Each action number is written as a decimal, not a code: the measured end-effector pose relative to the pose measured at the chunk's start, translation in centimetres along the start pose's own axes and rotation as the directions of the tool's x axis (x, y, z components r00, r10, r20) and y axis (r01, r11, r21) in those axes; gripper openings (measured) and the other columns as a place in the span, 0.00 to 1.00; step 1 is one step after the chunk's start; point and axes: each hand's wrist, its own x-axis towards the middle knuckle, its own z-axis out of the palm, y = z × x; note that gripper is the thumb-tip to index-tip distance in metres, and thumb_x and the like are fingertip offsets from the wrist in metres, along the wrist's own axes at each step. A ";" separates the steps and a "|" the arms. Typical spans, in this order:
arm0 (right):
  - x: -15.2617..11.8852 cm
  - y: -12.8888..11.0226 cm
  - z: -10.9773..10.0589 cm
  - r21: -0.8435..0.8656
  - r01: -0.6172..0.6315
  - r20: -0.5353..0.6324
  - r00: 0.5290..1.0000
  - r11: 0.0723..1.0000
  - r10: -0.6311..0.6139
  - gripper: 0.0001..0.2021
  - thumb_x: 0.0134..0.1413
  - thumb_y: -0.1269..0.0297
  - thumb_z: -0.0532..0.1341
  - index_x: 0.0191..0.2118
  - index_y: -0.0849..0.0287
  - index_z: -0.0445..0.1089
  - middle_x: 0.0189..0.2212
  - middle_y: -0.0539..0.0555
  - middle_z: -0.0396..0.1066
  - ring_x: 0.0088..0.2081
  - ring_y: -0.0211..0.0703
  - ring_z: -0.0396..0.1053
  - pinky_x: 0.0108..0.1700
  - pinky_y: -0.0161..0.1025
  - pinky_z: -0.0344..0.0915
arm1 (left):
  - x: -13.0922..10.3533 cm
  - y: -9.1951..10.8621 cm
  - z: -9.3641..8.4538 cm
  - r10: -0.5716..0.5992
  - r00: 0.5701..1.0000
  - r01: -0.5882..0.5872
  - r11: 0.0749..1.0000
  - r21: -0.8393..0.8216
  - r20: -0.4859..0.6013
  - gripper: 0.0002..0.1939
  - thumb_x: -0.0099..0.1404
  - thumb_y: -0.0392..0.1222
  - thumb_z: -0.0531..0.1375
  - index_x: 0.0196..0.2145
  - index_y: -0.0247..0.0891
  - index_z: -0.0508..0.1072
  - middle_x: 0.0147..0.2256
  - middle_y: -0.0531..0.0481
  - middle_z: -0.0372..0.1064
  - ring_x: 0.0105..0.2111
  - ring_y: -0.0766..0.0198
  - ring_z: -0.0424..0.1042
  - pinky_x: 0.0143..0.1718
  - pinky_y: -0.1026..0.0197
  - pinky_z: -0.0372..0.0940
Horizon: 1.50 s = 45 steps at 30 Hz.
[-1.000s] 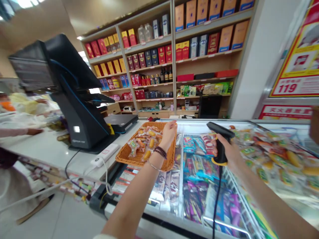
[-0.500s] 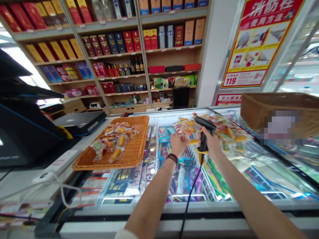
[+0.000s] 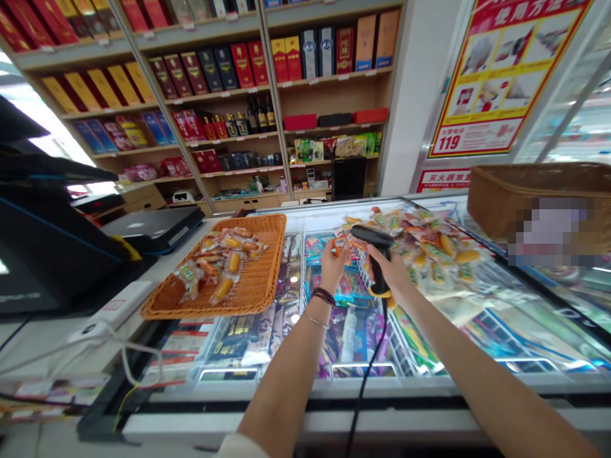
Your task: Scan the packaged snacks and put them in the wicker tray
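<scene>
My right hand (image 3: 395, 272) is wrapped around the handle of a black barcode scanner (image 3: 372, 237), whose cable (image 3: 370, 369) runs down toward me. Just left of the scanner head, my left hand (image 3: 333, 266) pinches a small packaged sausage (image 3: 340, 245) in clear and orange-red wrapping, partly covered by the fingers. Beyond both hands, a heap of wrapped sausages (image 3: 436, 245) lies on the glass top of a chest freezer (image 3: 453, 312). Several more wrapped sausages (image 3: 233, 261) sit in an orange wicker tray (image 3: 270, 280) at the left.
Ice-cream packs (image 3: 258, 337) and white wire baskets show through the freezer glass. A brown basket (image 3: 496, 203) stands at the right. On the left are a black machine (image 3: 57, 248), a flat dark device (image 3: 153, 229) and white cables (image 3: 126, 356). Stocked shelves (image 3: 229, 95) line the back.
My left hand has turned and lifted slightly, bringing the packaged sausage into clearer view. The scanner has shifted left, closer to it. The camera view has tilted slightly downward.
</scene>
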 end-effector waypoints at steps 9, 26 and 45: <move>-0.4 -0.6 0.1 -0.229 0.060 0.099 0.994 0.972 -0.038 0.24 0.51 0.39 0.66 0.20 0.54 0.64 0.12 0.49 0.64 0.13 0.37 0.60 0.16 0.36 0.58 | 1.5 -0.5 -1.8 -0.007 0.999 0.014 0.983 -0.182 0.038 0.10 0.61 0.38 0.66 0.42 0.38 0.78 0.44 0.44 0.79 0.45 0.57 0.77 0.51 0.55 0.70; -1.1 -0.7 0.5 -0.510 0.128 0.157 0.986 0.851 -0.054 0.20 0.57 0.42 0.60 0.24 0.52 0.63 0.10 0.49 0.64 0.12 0.42 0.62 0.19 0.38 0.58 | 2.3 -1.3 -2.4 0.036 0.996 -0.016 0.976 -0.217 0.087 0.13 0.58 0.32 0.64 0.42 0.37 0.78 0.45 0.44 0.80 0.48 0.56 0.77 0.56 0.53 0.68; 0.9 -0.6 1.2 -0.032 -0.030 0.033 0.999 0.999 0.031 0.21 0.44 0.43 0.72 0.26 0.55 0.67 0.15 0.47 0.65 0.13 0.36 0.59 0.13 0.35 0.56 | 2.3 0.6 -1.1 -0.222 0.961 0.210 0.974 -0.083 -0.168 0.03 0.61 0.35 0.63 0.34 0.36 0.75 0.31 0.48 0.76 0.32 0.63 0.74 0.39 0.59 0.70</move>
